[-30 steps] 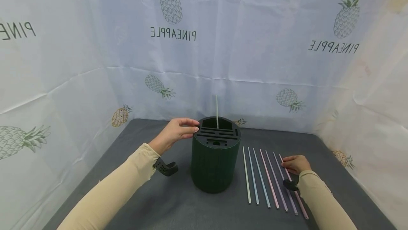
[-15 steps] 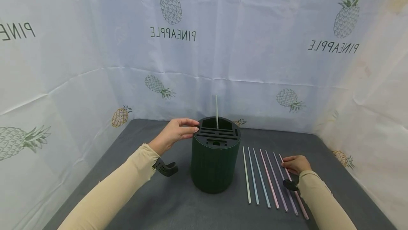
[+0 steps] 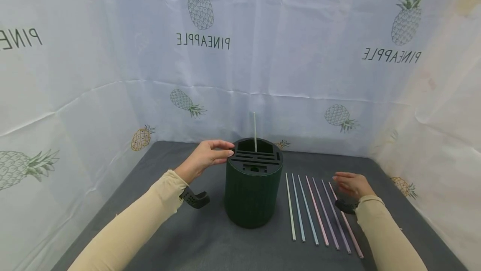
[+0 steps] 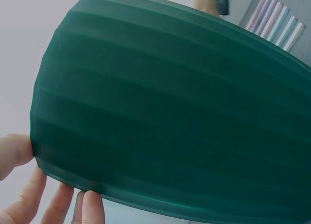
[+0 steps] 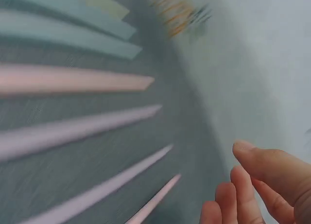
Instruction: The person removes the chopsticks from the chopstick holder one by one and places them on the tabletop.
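A dark green, ribbed utensil holder (image 3: 252, 198) stands upright on the table, its black top cut with slots and a larger opening. My left hand (image 3: 206, 157) grips the left side of its rim; in the left wrist view the fingertips (image 4: 92, 207) press against the green wall. One pale chopstick (image 3: 255, 131) stands up out of the large opening. Several chopsticks lie side by side to the right, including a pale yellow one (image 3: 290, 208) and a pink one (image 3: 347, 223) at the far right. Above that pink chopstick my right hand (image 3: 353, 185) hovers, holding nothing, fingers loosely bent.
Dark grey cloth covers the table (image 3: 180, 237). White curtains (image 3: 240, 66) printed with pineapples stand behind it and along both sides. A dark band (image 3: 195, 198) is on my left wrist, and another (image 3: 345, 206) on the right.
My right hand has let go of the pink chopstick at the far right and lifted slightly up and to the right. That chopstick stays on the table; my left hand has not moved.
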### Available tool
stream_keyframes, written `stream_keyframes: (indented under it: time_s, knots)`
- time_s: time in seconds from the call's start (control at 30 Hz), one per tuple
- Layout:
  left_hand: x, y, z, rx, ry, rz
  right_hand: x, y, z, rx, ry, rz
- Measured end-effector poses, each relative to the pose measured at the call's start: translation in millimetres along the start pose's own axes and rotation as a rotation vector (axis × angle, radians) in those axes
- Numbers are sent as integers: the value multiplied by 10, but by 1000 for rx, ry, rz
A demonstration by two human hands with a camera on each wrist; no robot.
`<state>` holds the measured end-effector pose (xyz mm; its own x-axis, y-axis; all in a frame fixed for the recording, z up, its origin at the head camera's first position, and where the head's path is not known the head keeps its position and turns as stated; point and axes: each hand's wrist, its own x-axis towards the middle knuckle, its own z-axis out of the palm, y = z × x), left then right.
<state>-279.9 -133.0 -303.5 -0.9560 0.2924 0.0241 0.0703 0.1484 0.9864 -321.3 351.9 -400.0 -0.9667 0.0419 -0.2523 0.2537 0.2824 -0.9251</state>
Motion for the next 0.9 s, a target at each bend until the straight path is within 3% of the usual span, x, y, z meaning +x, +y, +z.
stream_keyframes:
  time_s: [0.33,0.6,0.9]
  knots:
    - [-2,-3,1,5,-6,7,-144,-828,194,81,-147,-221]
    - [-8,-11,3,7,-11,9,-351,-1572,654,386,-185,-281]
    - [-15,1,4,6,-8,7,-417,-2162,1203,460,-234,-386]
